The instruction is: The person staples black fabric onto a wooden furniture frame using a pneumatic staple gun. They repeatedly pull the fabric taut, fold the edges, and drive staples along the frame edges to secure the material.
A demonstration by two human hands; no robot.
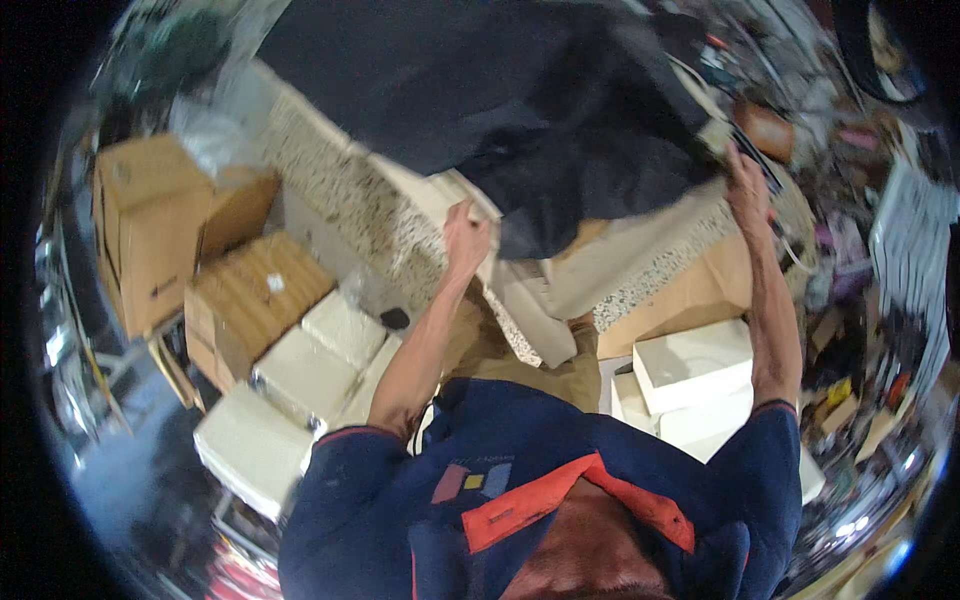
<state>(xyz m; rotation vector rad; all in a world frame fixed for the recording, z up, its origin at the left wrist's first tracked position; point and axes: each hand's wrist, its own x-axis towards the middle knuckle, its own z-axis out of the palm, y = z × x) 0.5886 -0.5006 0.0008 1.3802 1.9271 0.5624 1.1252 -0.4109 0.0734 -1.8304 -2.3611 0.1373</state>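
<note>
A large black sheet of cloth-like material (pixel 450 90) spreads in front of me, its near part creased and hanging down. A beige band of material (pixel 620 265) runs along its near side and droops in a fold toward my lap. My left hand (pixel 466 240) is closed, fingers curled over the beige edge at the near left corner. My right hand (pixel 745 185) is at the right end of the band, beside the black sheet's edge; its fingers are partly hidden, but they appear bent around the beige edge. A speckled surface (pixel 360 205) shows beneath and beside the beige edge.
Two brown cardboard boxes (pixel 150 220) stand at the left. White wrapped blocks (pixel 305 365) lie near my left elbow, and white boxes (pixel 695 365) are stacked by my right forearm. A cardboard piece (pixel 680 295) lies behind these. Mixed clutter (pixel 850 250) fills the right side.
</note>
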